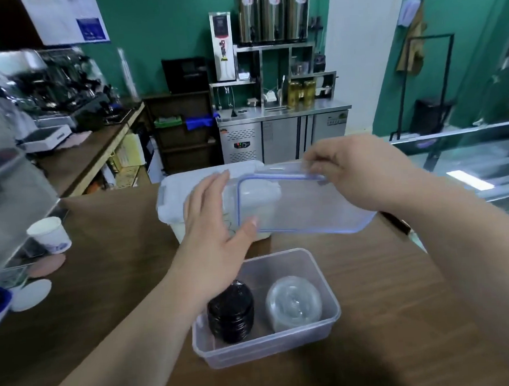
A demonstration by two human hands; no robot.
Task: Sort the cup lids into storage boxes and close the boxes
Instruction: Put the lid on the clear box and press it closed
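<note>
**Lid held above open box of cup lids**

Hands hold a clear box lid (pixel 304 202) with a blue seal in the air over the brown wooden surface (pixel 400 288). The right hand (pixel 361 175) has its fingers (pixel 319 163) closed on the lid's far edge, near a corner. The left hand (pixel 213 221) meets the lid's near left side, thumb tip pressed against the blue rim and the other fingers spread loosely behind it, so the grip on that side is light. The lid is tilted, its right end lower and reaching out past the edge of the surface.

Below it, nearer the person, an open clear storage box (pixel 328 327) stands on the surface. Inside lie two stacks: black cup lids (pixel 231 312) on the left and clear cup lids (pixel 294 305) on the right, side by side and just apart.

Behind the held lid sits a white storage box (pixel 171 203), already closed with its latches down.

At the left edge of the surface stands a paper cup (pixel 50 234), with a white round disc (pixel 31 294) nearer the person.
</note>
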